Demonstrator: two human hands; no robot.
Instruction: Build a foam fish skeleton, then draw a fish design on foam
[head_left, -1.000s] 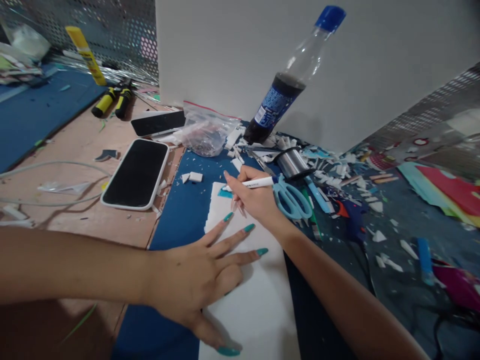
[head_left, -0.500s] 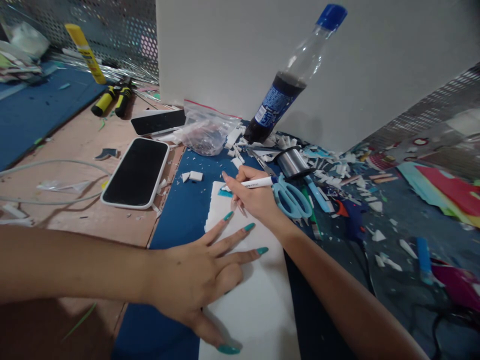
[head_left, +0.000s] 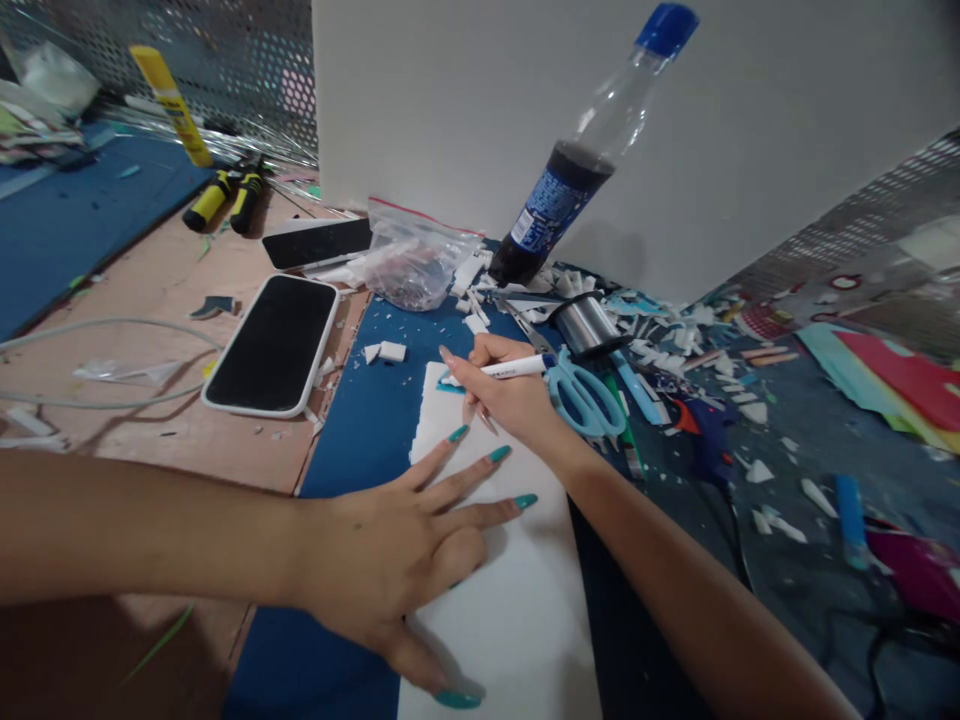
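Observation:
A white board (head_left: pixel 517 620) lies lengthwise on a blue mat (head_left: pixel 337 440). My left hand (head_left: pixel 420 545) is spread flat on it, fingers apart, green nails pointing right. In my right hand (head_left: pixel 517 390) is a white marker (head_left: pixel 514 368) with a dark blue end, its tip at the board's far left corner. A small blue patch (head_left: pixel 450 386) shows on the board under the tip. Light blue scissors (head_left: pixel 589 400) lie just right of my right hand, beside a spool of wire (head_left: pixel 585 325).
A bottle of dark drink (head_left: pixel 562 190) stands behind the board, near a zip bag (head_left: pixel 412 265). To the left are a phone (head_left: pixel 274 345), pliers (head_left: pixel 225 195) and a glue stick (head_left: pixel 172 105). White scraps, a glue gun (head_left: pixel 705 440) and coloured sheets (head_left: pixel 892 380) lie right.
Almost nothing differs. The marker and my right hand have shifted very slightly at the board's corner; my left hand stays in place.

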